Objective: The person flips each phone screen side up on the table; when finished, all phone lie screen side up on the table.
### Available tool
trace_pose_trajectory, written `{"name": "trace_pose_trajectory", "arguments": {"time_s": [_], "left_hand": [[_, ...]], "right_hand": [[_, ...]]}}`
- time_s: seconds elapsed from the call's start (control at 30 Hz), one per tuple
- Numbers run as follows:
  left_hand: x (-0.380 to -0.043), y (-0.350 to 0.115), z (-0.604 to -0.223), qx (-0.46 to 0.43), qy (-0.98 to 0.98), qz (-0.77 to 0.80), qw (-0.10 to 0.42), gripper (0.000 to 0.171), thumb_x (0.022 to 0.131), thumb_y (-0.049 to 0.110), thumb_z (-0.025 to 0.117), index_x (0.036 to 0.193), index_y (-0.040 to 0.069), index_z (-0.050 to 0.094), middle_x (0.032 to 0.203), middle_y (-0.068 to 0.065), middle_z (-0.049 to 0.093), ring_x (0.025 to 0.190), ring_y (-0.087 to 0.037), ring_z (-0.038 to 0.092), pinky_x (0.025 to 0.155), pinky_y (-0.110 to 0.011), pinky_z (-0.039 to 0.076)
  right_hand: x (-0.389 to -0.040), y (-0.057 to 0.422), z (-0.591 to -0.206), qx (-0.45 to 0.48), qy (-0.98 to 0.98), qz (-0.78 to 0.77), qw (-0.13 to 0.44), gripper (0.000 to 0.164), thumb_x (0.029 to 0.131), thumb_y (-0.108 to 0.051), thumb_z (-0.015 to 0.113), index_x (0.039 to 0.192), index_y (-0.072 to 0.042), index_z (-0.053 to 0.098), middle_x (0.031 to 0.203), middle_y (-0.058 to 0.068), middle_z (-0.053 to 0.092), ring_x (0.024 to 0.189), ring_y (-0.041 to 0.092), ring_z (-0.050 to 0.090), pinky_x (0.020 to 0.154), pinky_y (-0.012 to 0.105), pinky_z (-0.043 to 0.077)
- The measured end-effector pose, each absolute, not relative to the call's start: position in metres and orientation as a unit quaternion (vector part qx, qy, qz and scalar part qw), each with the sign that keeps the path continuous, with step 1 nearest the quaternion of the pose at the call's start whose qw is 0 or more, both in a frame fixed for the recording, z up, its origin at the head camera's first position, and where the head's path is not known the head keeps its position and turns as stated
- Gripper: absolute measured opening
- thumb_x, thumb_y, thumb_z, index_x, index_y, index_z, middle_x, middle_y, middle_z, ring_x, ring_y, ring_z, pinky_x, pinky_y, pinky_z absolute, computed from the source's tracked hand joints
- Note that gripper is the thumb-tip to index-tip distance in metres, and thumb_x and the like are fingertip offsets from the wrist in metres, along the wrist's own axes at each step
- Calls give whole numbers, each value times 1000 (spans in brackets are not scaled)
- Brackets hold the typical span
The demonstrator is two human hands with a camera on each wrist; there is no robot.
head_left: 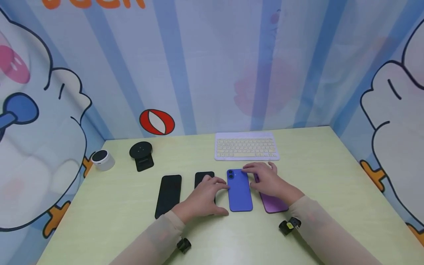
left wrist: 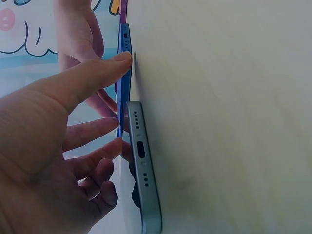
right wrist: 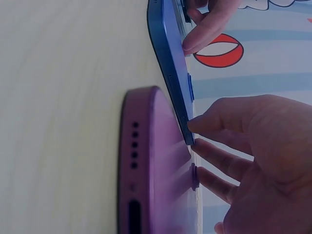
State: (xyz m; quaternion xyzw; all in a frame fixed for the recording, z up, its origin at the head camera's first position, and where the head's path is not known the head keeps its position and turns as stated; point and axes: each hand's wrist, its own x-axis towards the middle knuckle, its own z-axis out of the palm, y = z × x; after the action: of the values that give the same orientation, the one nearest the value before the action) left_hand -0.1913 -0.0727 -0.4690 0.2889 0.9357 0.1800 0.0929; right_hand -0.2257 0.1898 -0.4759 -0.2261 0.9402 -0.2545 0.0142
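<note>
Nearest, pale beige sleeves (head_left: 334, 232) are reaching across a pale yellow-green tabletop (head_left: 258, 243), with small black wrist cameras (head_left: 183, 245) sitting beside the cuffs. The left hand (head_left: 203, 198) is spreading its fingers, their tips touching the left edge of a blue-violet phone (head_left: 240, 195), and is not wrapping round it. The right hand (head_left: 266, 178) is pinching that phone's upper right corner between thumb and forefinger while reaching over a glossy purple phone (head_left: 273, 204). The blue-violet phone is lying camera side up between the purple one and a silver-framed, dark-faced phone (head_left: 202, 176), which the left hand is partly covering. A rectangular black phone (head_left: 169, 195) is lying farther left. Beyond, a slim lilac keyboard (head_left: 246, 147) with cream keys is lying behind the phones; leftward, a white dark-topped cylinder (head_left: 104, 162) and a round-headed black stand (head_left: 141, 151) are standing. A blue-striped cloth backdrop (head_left: 205, 73) is hanging behind everything.
</note>
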Motion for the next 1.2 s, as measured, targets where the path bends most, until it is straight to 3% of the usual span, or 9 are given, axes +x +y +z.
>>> {"name": "trace_pose_trajectory", "arguments": {"time_s": [0.63,0.93,1.2], "left_hand": [[-194,-58,-470,294,944,136,60,81,72,55,89,138,14,66,141,-5,60,119,-24,47,102,-36,45],[-192,-55,-471,285,948,134,55,83,71,54,88,141,15,64,143,-4,60,119,-23,47,98,-38,45],[-193,-56,-470,272,949,142,71,86,71,53,89,144,16,62,145,-3,58,120,-23,46,97,-40,43]], "right_hand": [[-226,196,-476,-231,934,-272,30,54,85,-9,82,136,-6,67,143,12,63,138,39,51,110,79,11],[-221,195,-473,-217,929,-298,34,59,79,-5,85,135,-3,67,140,15,64,137,42,51,110,81,10],[-223,195,-478,-198,923,-330,22,64,74,-5,89,134,-5,68,140,14,64,135,42,54,113,68,26]]}}
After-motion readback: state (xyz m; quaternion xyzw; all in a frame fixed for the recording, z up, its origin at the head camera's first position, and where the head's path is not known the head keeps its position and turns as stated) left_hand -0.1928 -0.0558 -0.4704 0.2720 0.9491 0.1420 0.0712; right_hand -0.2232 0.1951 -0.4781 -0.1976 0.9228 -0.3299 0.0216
